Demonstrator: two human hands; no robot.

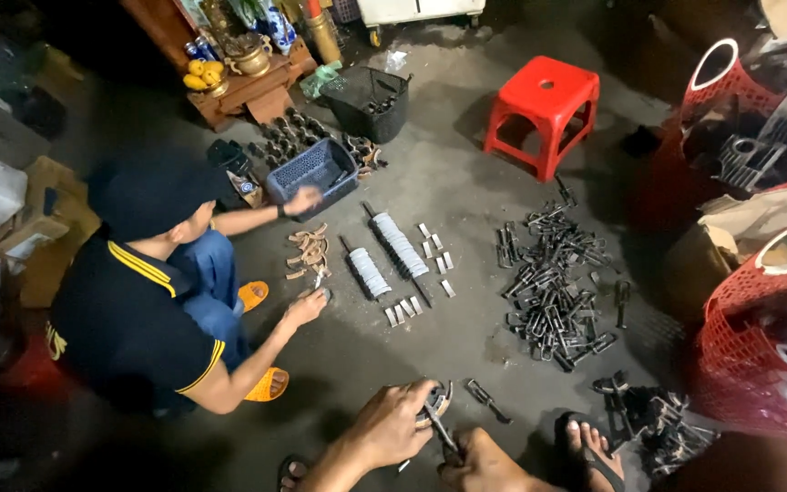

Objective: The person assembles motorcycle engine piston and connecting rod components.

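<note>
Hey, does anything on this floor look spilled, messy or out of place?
Mostly orderly. The silvery plates sit in neat rows, but the dark metal clips lie in a loose, tangled heap on the floor. One stray dark piece lies alone near the left hand and right hand.

left hand [393, 426] and right hand [483, 463] grip what looks like a curved metal part [436, 402] above the concrete floor [466, 191].

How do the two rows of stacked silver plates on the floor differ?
The longer row of silver plates runs further and lies nearer the dark blue basket. The shorter row of silver plates holds fewer pieces and sits nearer the co-worker's hand. Both lie on dark rods, slanted the same way across the concrete floor, side by side but apart.
</note>
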